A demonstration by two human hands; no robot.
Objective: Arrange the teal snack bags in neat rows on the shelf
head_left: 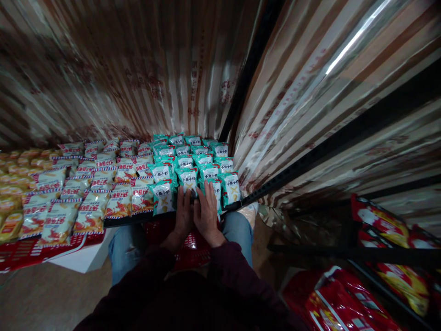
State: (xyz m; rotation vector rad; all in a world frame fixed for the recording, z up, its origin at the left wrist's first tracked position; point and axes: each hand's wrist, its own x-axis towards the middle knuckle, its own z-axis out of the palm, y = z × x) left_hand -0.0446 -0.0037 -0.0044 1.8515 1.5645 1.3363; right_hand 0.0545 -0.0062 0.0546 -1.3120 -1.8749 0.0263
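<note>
Both of my hands rest side by side on the front row of teal snack packets (188, 168) at the shelf's near edge. My left hand (183, 214) lies flat with fingers stretched over one teal packet (188, 180). My right hand (206, 211) lies flat beside it, fingers spread over the neighbouring teal packet (212, 186). Neither hand has lifted a packet. Dark red sleeves cover my forearms.
White-and-red snack packets (103, 184) fill the shelf to the left, yellow ones (14, 184) farther left. A black shelf upright (248, 69) and rail (327, 151) stand right. A red basket (189, 248) sits between my knees. Red bags (344, 299) lie lower right.
</note>
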